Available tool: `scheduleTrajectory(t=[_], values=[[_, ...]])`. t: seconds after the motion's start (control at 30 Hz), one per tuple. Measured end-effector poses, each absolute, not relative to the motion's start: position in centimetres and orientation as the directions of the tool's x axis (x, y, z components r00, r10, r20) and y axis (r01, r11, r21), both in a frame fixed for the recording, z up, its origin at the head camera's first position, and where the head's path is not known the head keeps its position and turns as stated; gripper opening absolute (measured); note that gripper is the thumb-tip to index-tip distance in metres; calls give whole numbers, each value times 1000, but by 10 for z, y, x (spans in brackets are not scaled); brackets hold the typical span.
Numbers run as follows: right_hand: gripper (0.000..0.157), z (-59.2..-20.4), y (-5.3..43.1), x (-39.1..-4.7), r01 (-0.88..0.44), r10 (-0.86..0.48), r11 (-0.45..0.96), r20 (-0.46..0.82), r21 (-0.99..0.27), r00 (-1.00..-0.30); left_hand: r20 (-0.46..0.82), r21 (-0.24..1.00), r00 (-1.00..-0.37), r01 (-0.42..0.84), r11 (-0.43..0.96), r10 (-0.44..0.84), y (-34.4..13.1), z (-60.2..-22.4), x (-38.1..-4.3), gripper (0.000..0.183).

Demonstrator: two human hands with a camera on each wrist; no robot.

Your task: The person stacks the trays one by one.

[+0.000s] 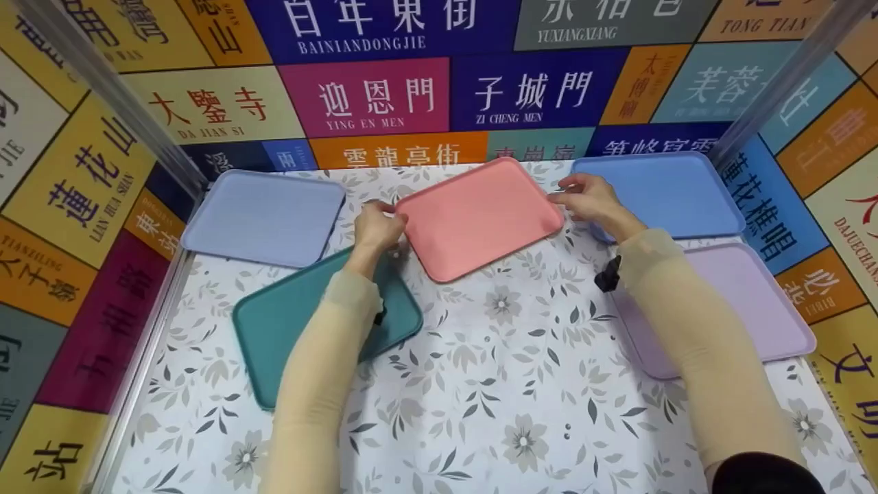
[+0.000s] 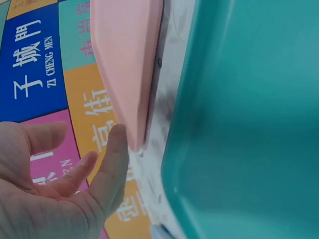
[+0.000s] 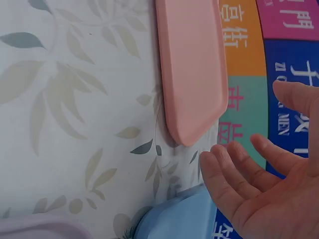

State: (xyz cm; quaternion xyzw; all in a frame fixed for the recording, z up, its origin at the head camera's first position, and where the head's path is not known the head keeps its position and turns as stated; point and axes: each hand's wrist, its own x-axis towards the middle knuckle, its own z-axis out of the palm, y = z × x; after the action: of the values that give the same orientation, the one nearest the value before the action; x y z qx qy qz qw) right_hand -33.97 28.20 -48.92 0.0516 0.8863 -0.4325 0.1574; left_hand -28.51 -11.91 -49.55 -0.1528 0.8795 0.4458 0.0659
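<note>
Green tray (image 1: 274, 322) and purple tray (image 1: 772, 309) in front, pink tray (image 1: 480, 219) beyond.
Left hand (image 1: 376, 230) and right hand (image 1: 593, 202), fingers spread, flank the pink tray on the table (image 1: 562, 384); whether they touch it is unclear. Behind stands a sign-covered wall (image 1: 384, 103).

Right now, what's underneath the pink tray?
Around the pink tray, the leaf-patterned white tablecloth shows along its edges, so it probably sits on that. Whatever lies directly beneath its base is covered and can't be seen.
</note>
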Motion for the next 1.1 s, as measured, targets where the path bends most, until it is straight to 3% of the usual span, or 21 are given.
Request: scheduleTrajectory(t=[0.2, 0.47, 0.9, 1.1], values=[[70, -500, 282, -357, 334, -34, 543, -417, -771, -908, -431, 777, -877, -481, 407, -214, -113, -502, -287, 45], [70, -511, 277, -370, 414, -48, 492, -499, -766, -865, -508, 778, -839, -545, 313, -196, -109, -514, -291, 54], [59, -517, 277, -375, 372, -112, 496, -482, -785, -869, -493, 825, -844, -530, 197, -210, -101, -517, -295, 61], [71, -521, 284, -376, 381, -161, 425, -482, -822, -861, -474, 855, -866, -495, 151, -158, -107, -518, -291, 63]])
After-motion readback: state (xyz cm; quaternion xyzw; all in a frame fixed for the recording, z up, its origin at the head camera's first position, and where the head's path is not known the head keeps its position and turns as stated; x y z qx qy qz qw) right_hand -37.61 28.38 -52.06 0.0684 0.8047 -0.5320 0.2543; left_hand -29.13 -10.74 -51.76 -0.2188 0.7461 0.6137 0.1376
